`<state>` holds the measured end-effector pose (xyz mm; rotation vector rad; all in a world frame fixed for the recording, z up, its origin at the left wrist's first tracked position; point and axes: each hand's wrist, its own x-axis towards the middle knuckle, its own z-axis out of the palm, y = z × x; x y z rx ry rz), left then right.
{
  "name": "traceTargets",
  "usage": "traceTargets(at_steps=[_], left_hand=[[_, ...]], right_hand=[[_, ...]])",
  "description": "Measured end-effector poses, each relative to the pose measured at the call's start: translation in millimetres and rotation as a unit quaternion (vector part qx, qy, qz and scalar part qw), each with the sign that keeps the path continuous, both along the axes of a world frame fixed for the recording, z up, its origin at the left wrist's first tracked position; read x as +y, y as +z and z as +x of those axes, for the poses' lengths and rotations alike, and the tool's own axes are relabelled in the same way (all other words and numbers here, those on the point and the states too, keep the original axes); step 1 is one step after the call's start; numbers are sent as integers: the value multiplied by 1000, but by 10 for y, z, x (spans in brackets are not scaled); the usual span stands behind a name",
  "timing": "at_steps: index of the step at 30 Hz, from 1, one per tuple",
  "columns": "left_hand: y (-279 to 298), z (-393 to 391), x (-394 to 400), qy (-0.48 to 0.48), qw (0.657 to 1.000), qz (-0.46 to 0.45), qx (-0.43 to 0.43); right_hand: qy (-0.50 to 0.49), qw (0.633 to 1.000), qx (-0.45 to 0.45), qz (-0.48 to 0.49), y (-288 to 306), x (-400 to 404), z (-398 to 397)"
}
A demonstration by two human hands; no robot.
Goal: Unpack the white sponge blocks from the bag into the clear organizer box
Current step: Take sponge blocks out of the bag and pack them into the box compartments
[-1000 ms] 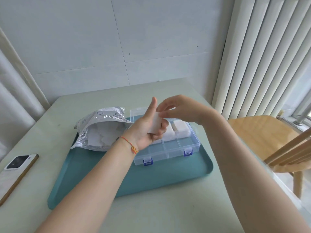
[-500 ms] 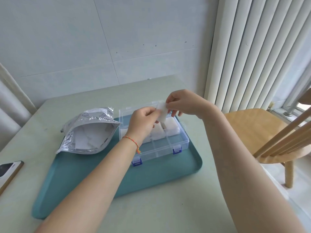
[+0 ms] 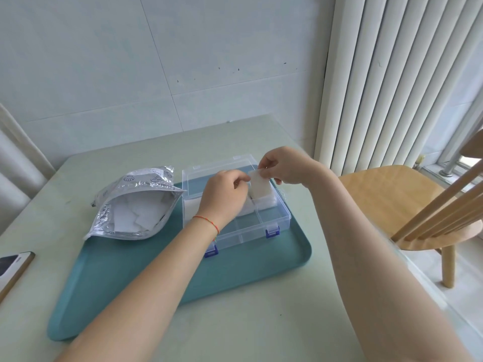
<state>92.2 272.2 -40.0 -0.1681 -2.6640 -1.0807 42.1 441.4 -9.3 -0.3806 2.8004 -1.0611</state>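
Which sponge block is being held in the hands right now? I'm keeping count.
The sponge block tilted up over the box's far right compartment, pinched by the right hand and left hand. The others lie flat in the box or in the bag.

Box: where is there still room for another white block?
The near row of the clear organizer box, by the blue latches, looks bare. The far row is crowded: sponge blocks sit there, and both hands hold a block above it.
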Motion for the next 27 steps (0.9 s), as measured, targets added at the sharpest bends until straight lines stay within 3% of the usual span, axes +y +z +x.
traceTargets(at_steps=[5,16,24,27], left_hand=[[-67,7,6,-25,997,-40,67],[-165,20,72,-96,973,-196,78],[-146,-17,104,-115,944,-309,22],[-131,-20,115,-110,936,-335,15]], right_hand=[[12,1000,14,17,-33,-12,-20],[14,993,33,111,-84,-57,-89],[-17,984,69,166,-118,-141,-101],[-16,970,40,240,-111,-190,-128]])
